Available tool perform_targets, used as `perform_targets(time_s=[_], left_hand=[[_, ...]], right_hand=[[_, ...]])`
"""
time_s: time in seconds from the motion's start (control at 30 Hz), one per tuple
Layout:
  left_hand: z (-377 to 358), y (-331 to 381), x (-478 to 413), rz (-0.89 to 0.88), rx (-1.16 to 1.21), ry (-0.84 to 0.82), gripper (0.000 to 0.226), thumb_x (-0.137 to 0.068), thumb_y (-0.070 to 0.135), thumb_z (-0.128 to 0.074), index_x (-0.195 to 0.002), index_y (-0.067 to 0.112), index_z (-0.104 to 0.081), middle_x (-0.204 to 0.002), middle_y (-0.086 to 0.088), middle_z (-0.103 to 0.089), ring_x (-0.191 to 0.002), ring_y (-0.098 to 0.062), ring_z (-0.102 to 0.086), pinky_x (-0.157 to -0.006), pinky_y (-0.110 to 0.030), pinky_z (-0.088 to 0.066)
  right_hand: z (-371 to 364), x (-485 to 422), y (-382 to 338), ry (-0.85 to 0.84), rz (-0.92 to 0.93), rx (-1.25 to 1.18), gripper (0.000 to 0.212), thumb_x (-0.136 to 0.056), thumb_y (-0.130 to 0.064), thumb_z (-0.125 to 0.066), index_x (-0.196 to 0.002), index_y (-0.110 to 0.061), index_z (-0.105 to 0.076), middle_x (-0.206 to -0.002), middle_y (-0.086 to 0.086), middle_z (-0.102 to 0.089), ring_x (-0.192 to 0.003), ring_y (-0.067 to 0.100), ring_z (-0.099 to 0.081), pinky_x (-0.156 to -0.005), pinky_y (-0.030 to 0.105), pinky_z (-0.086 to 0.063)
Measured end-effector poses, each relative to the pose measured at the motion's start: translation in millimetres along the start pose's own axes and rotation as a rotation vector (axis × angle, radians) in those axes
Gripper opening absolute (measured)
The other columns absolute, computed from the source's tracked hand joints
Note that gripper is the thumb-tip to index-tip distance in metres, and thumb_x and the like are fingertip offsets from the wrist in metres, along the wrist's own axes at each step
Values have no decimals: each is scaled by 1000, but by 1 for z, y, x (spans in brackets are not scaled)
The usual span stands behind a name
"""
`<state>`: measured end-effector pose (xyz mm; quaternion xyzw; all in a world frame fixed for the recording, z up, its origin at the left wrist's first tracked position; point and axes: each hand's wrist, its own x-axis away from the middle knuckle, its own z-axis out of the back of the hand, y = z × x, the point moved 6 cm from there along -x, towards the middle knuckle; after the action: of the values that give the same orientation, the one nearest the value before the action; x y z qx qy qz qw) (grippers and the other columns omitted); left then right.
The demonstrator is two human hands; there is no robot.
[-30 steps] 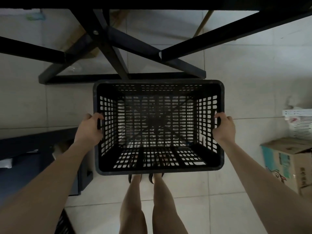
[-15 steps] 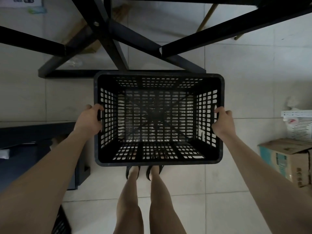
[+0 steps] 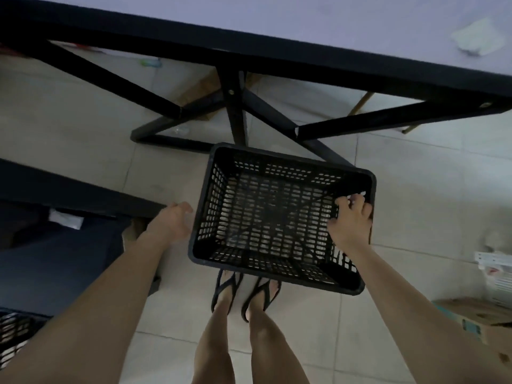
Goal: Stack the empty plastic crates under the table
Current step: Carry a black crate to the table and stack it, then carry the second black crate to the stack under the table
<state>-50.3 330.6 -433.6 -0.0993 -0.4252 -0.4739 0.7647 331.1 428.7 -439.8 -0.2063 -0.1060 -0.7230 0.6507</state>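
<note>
Crate (image 3: 279, 217), black and empty, sits just past my sandalled feet (image 3: 243, 292) on the tiled floor (image 3: 415, 189). My right hand (image 3: 350, 220) grips its right wall, fingers hooked through; my left hand (image 3: 173, 221) hangs loosely open beside it, touching nothing. Beyond stands the table (image 3: 332, 31).

tiled floor (image 3: 83, 139), table (image 3: 332, 29), perhaps paper (image 3: 476, 37)
</note>
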Motion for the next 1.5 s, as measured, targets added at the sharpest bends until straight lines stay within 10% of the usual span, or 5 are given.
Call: perform_targets(time_s=[0.43, 0.9, 1.5], left_hand=[[71, -49, 143, 92, 63, 73, 35, -91, 16, -59, -124, 5, -57, -131, -11, -56, -121, -25, -52, -77, -17, -35], [27, -155, 333, 139, 77, 206, 46, -92, 25, -56, -135, 9, -48, -143, -10, -44, -131, -28, -42, -104, -32, -36], [-161, -358, 660, 808, 587, 467, 42, -94, 19, -51, -131, 0, -52, -137, -14, -53, -125, -32, -51, -105, -38, -42]], right_hand=[[67, 81, -139, 16, 421, -29, 41, -91, -16, -50, -132, -18, -52, -124, 10, -56, -116, 30, -51, -86, 43, -52], [57, 300, -261, -11, 815, 160, 31, -90, -20, -49, -120, -16, -58, -118, 9, -58, -111, 31, -55, -86, 40, -50], [-107, 672, -406, -336, 1540, 626, 43, -89, -27, -51, -131, -22, -47, -134, 8, -49, -120, 30, -50, -93, 42, -48]])
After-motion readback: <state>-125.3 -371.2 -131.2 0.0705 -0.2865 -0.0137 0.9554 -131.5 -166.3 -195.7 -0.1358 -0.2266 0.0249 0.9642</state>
